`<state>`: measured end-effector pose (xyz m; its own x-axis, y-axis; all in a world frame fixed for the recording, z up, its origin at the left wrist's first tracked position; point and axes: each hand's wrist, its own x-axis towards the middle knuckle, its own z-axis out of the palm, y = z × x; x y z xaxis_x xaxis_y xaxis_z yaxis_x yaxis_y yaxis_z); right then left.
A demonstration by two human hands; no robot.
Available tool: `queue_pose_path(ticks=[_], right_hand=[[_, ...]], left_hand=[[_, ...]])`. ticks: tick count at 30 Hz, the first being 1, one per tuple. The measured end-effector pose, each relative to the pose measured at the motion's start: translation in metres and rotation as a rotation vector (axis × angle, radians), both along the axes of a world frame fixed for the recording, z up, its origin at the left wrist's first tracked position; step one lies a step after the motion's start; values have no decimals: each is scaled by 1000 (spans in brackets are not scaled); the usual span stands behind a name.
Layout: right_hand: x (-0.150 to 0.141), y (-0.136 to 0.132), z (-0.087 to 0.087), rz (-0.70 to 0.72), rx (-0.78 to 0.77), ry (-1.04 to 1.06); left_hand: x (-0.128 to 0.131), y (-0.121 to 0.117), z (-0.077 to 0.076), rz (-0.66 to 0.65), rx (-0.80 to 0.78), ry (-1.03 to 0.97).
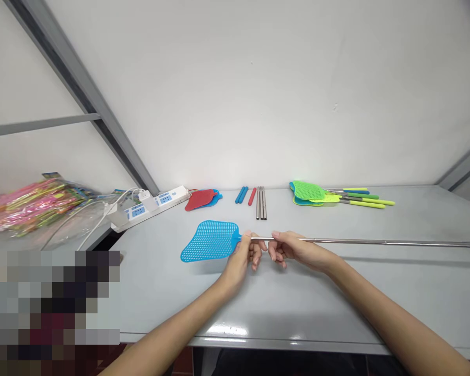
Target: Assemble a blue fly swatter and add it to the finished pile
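Note:
A blue plastic fly swatter head (pixel 209 241) lies flat-on over the grey table (pixel 297 297), joined to a long thin metal rod (pixel 376 241) that runs off to the right. My left hand (pixel 245 257) pinches the swatter's neck where it meets the rod. Just beside it, my right hand (pixel 288 249) grips the rod between its fingers. The hands are close together but not touching, and the fingers hide a short stretch of rod.
At the table's back are a white power strip (pixel 151 209), red and blue swatter heads (pixel 201 200), blue and red grips (pixel 242 195), several metal rods (pixel 261 202), and green swatters with handles (pixel 307 191). Pink swatters in plastic (pixel 27 206) lie left. A white wall stands behind.

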<state>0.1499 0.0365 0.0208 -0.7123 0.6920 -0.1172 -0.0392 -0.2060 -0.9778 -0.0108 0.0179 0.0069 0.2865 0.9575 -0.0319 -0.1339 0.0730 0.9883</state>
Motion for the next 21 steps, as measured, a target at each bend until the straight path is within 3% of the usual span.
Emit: queue_pose_path(ticks=[11,13,17,21], right_hand=[[-10,-8,-1,87,-17,48],[-11,-8,-3,4,30,38],[-14,-4,-8,-292,86,26],[-11,1,-7,-466,-33,205]], left_hand=[[3,1,-5,-58,-52,-64],[4,2,-4,-60,-79,-122],[5,3,2,-69,-134,-219],[2,4,4,-20,-143,-293]])
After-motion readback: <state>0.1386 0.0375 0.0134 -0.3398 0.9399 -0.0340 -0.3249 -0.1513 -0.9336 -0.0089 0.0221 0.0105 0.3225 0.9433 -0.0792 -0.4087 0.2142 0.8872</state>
